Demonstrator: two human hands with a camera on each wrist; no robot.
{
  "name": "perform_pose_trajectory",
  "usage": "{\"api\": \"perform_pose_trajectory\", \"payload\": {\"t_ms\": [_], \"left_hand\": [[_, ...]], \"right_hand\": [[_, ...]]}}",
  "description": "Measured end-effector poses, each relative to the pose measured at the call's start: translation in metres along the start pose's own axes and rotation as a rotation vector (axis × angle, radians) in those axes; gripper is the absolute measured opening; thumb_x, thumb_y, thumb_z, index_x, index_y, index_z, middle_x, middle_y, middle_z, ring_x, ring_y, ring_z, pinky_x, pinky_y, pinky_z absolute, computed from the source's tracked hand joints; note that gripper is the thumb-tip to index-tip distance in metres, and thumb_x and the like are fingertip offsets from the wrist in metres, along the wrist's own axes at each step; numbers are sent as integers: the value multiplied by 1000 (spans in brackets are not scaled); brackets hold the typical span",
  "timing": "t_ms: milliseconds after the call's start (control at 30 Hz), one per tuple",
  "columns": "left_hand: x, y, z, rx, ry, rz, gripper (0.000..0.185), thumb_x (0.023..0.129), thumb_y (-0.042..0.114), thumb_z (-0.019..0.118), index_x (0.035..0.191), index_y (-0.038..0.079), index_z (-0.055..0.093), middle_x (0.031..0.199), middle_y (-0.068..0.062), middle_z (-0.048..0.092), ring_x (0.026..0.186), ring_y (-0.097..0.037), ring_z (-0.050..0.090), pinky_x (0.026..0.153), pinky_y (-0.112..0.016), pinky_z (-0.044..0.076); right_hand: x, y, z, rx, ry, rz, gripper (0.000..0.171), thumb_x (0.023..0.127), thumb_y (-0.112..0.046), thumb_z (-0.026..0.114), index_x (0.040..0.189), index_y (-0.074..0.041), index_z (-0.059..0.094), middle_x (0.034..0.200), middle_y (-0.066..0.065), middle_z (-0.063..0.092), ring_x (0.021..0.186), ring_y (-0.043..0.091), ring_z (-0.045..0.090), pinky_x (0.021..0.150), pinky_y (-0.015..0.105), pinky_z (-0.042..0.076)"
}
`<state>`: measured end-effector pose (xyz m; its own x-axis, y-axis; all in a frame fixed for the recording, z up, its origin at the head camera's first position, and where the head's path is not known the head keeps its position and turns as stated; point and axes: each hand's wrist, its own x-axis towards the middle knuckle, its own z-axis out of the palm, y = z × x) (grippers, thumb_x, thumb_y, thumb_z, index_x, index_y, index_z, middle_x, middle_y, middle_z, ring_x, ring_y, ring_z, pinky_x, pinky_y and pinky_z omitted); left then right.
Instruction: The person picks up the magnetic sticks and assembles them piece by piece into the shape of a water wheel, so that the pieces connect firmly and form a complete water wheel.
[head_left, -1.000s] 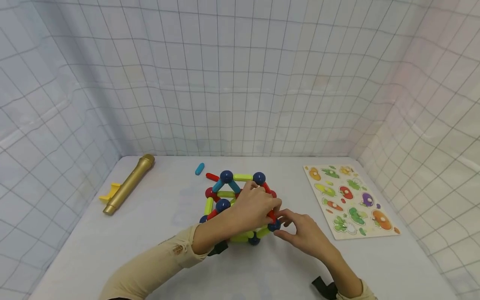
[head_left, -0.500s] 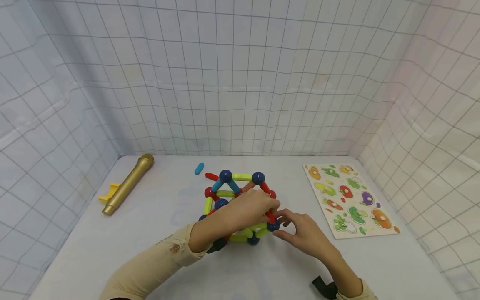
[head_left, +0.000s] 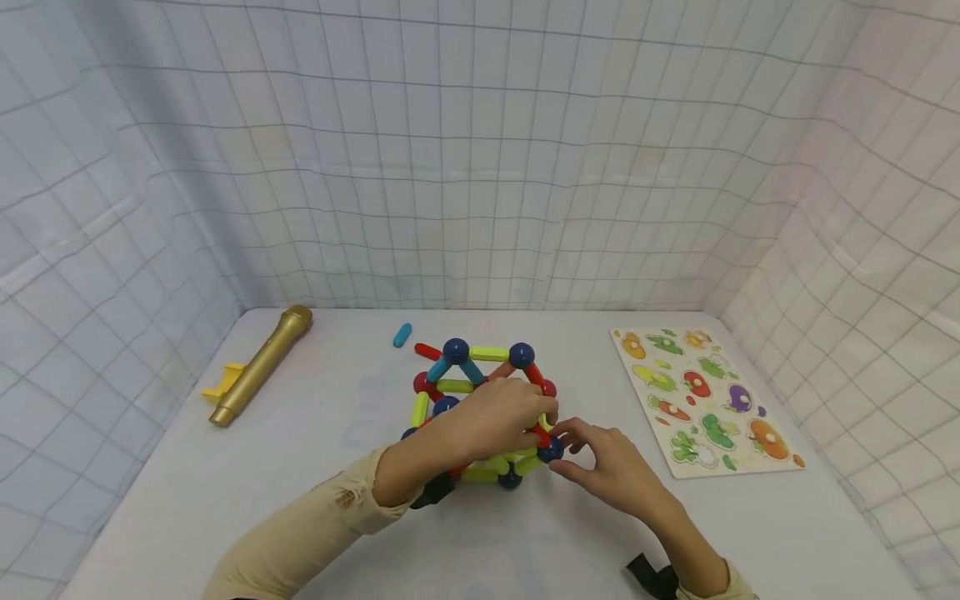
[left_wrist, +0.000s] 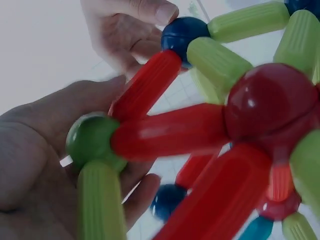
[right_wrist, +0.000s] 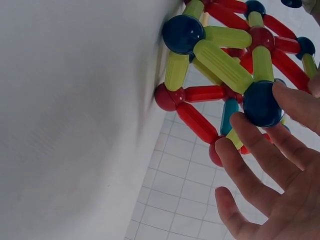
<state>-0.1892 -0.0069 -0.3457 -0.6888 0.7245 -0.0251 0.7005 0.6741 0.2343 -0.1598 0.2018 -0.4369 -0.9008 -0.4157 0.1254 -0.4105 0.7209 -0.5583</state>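
A cage of red, green and blue rods joined by balls (head_left: 468,392) stands mid-table. My left hand (head_left: 536,421) reaches over its near right side and curls round a green ball (left_wrist: 92,140) where red rods (left_wrist: 167,132) meet. My right hand (head_left: 566,446) is just to the right and pinches a dark blue corner ball (head_left: 551,450) between thumb and fingers. The right wrist view has my fingertips (right_wrist: 240,125) on that blue ball (right_wrist: 262,102). The left wrist view shows my right thumb (left_wrist: 155,10) on the same blue ball (left_wrist: 182,32).
A gold toy microphone (head_left: 258,367) lies on a yellow stand (head_left: 222,381) at the far left. A loose blue rod (head_left: 402,335) and a red rod (head_left: 427,351) lie behind the structure. A fruit puzzle board (head_left: 705,400) lies at right. Netted walls enclose the white table (head_left: 300,467).
My left hand has slid a little lower over the structure's right side. My right hand stays on the blue corner ball.
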Motion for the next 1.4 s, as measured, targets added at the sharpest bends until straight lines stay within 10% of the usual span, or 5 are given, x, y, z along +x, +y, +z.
{"api": "perform_pose_trajectory", "payload": {"t_ms": [167,333,500,700,1400], "left_hand": [[-28,-32,-18,-195,251,-65,26,91,37,67,109,19,71,105,4,72,95,-13,63,82,-29,54],[-37,-116,-23,-355,568,-318,28,101,30,52,111,9,67,100,-10,73,88,-26,68,73,-38,56],[-4,-199,11,-183,354,-621,29,101,21,50,123,7,63,120,-20,66,94,-33,64,76,-41,56],[23,-228,54,19,68,-729,38,101,25,49,135,9,57,133,-22,56,121,-41,53,97,-54,48],[-23,-231,48,-107,90,-917,31,95,13,52,122,-2,56,112,-26,65,95,-39,65,74,-45,56]], "right_hand": [[-3,-1,2,-4,1,8,35,86,-39,72,116,-25,60,98,-11,73,91,17,67,72,30,52],[-3,-3,5,2,-16,35,35,86,-37,73,116,-24,60,97,-9,73,90,18,65,72,31,52],[-5,-4,5,3,-16,30,34,86,-34,73,114,-22,60,97,-8,72,90,18,66,74,33,53],[-6,-2,8,26,-11,8,32,86,-37,72,112,-22,61,99,-11,71,91,15,65,77,34,54],[-2,-3,2,3,17,-24,29,87,-36,72,110,-22,62,99,-11,72,90,16,66,74,30,53]]}}
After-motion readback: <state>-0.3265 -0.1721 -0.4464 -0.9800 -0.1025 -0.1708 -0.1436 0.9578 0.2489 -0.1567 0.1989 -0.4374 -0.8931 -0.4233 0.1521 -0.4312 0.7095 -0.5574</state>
